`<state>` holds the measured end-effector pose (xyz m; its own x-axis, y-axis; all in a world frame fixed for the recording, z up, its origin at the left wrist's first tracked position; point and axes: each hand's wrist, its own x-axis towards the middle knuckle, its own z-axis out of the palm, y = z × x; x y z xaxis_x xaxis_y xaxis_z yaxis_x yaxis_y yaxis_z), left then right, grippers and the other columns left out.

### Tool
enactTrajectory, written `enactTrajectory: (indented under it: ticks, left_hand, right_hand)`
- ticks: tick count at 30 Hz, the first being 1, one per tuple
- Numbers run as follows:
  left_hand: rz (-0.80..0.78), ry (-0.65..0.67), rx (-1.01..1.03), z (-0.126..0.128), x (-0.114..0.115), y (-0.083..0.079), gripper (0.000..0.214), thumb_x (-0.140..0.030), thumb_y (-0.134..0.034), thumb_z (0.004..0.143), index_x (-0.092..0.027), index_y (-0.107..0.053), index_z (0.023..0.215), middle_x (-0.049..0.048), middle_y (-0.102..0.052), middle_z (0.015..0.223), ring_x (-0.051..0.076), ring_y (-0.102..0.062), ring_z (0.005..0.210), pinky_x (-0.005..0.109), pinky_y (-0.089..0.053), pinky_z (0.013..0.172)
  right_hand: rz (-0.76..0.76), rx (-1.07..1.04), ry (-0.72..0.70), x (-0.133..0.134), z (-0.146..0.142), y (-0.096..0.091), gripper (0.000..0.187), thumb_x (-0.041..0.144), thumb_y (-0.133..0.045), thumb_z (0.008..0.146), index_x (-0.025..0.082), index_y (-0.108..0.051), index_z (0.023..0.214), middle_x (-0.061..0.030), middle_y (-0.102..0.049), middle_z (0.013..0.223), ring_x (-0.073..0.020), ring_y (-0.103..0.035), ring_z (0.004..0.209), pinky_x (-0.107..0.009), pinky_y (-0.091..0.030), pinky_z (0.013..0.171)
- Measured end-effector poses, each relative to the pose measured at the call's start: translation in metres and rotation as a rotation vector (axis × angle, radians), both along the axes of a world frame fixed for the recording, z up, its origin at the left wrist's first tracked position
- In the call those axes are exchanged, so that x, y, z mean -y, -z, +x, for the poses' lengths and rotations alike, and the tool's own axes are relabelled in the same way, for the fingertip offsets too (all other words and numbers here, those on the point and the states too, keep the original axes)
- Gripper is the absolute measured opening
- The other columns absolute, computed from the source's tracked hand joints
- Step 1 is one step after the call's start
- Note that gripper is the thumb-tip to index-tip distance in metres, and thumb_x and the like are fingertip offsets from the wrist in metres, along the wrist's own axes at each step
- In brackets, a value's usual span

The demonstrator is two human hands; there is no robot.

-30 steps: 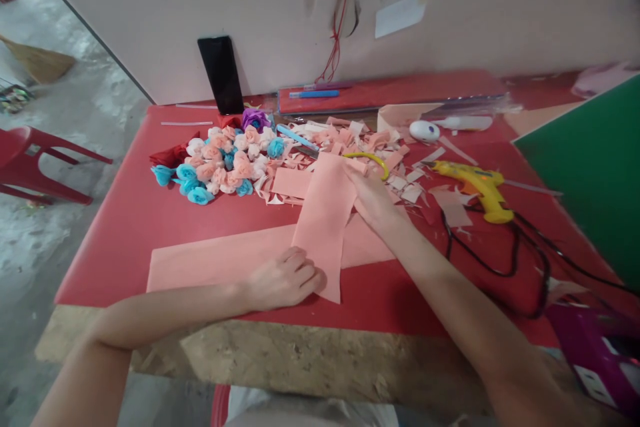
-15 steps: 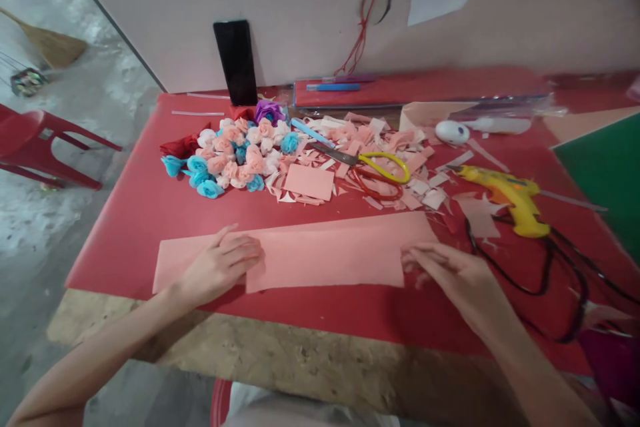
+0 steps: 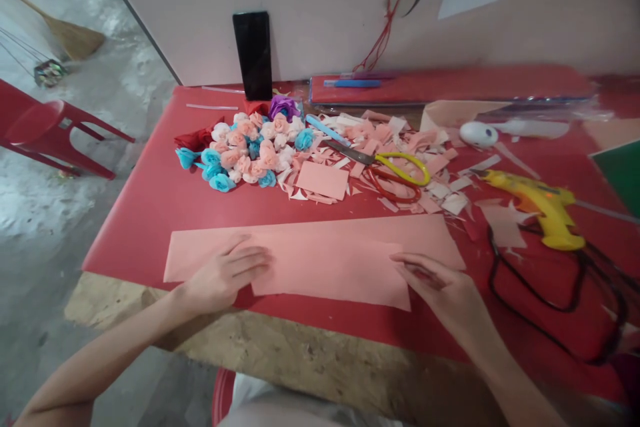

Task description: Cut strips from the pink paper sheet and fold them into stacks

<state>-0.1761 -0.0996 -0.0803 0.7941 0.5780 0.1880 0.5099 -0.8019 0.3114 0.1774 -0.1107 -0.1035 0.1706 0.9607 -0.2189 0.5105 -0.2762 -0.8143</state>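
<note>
The pink strip (image 3: 320, 257) lies flat, long axis left-right across the lower frame; the left hand (image 3: 225, 273) and right hand (image 3: 440, 287) press its ends, fingers spread.

Even, soft indoor light, moderately bright, with no glare and only faint shadows. Daylight washes out the grey concrete floor (image 3: 60, 167) at left. Wide-angle bend stretches the frame edges. Motion blur smears the far wall papers and the right worktop edge; the centre is fairly sharp.

Matt pink paper strip (image 3: 320, 260), rough chipboard table edge (image 3: 320, 353)
</note>
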Motion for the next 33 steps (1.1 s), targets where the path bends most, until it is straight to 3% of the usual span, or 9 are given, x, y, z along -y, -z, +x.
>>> enactTrajectory:
  ticks: [3, 11, 16, 21, 26, 33]
  left_hand:
    - [0.020, 0.106, 0.014, 0.002, 0.001, -0.006, 0.047, 0.005, -0.032, 0.074, -0.011, -0.058, 0.110, 0.0082, -0.066, 0.115, 0.016, -0.052, 0.120, 0.041, -0.032, 0.111]
    - [-0.086, 0.073, -0.141, -0.003, -0.009, -0.004, 0.057, 0.004, -0.032, 0.069, -0.009, -0.052, 0.120, 0.0086, -0.057, 0.129, 0.018, -0.046, 0.127, 0.043, -0.031, 0.112]
    - [-0.093, 0.080, -0.146, -0.007, -0.009, 0.000, 0.054, 0.001, -0.031, 0.076, -0.009, -0.046, 0.127, 0.0103, -0.051, 0.134, 0.019, -0.039, 0.132, 0.043, -0.031, 0.113]
    - [-0.080, -0.076, -0.099, -0.006, -0.009, 0.007, 0.044, -0.019, -0.042, 0.089, -0.013, -0.040, 0.132, 0.0114, -0.052, 0.133, 0.021, -0.042, 0.129, 0.045, -0.031, 0.112]
    - [-0.030, -0.228, -0.058, -0.006, -0.013, 0.018, 0.042, -0.031, -0.052, 0.088, -0.014, -0.046, 0.127, 0.0105, -0.060, 0.122, 0.021, -0.053, 0.118, 0.045, -0.034, 0.110]
    - [-0.096, -0.300, -0.048, -0.011, -0.019, 0.019, 0.048, -0.041, -0.056, 0.085, -0.015, -0.047, 0.124, 0.0104, -0.062, 0.116, 0.024, -0.054, 0.115, 0.049, -0.032, 0.110]
  right_hand:
    - [-0.003, -0.003, 0.015, 0.002, 0.001, 0.002, 0.026, 0.045, -0.062, 0.061, 0.023, -0.069, 0.073, -0.0062, -0.071, 0.079, -0.0237, -0.066, 0.070, -0.035, -0.055, 0.060]
    - [-0.031, -0.023, 0.043, 0.006, 0.004, 0.005, 0.028, 0.044, -0.062, 0.061, 0.022, -0.069, 0.076, -0.0060, -0.071, 0.082, -0.0223, -0.066, 0.073, -0.033, -0.054, 0.063]
    - [-0.021, -0.022, 0.050, 0.006, 0.002, 0.003, 0.027, 0.044, -0.062, 0.060, 0.023, -0.068, 0.075, -0.0058, -0.070, 0.083, -0.0217, -0.065, 0.074, -0.031, -0.053, 0.064]
    - [-0.007, -0.003, 0.046, 0.006, 0.002, 0.004, 0.026, 0.043, -0.061, 0.061, 0.023, -0.068, 0.075, -0.0053, -0.070, 0.083, -0.0211, -0.065, 0.074, -0.031, -0.053, 0.063]
    - [0.025, 0.017, 0.027, 0.007, 0.002, 0.006, 0.024, 0.043, -0.061, 0.063, 0.024, -0.067, 0.076, -0.0045, -0.070, 0.085, -0.0209, -0.065, 0.076, -0.031, -0.053, 0.067]
    - [0.044, 0.003, 0.018, 0.008, 0.001, 0.007, 0.021, 0.041, -0.061, 0.065, 0.024, -0.067, 0.075, -0.0040, -0.069, 0.087, -0.0204, -0.065, 0.078, -0.030, -0.053, 0.066]
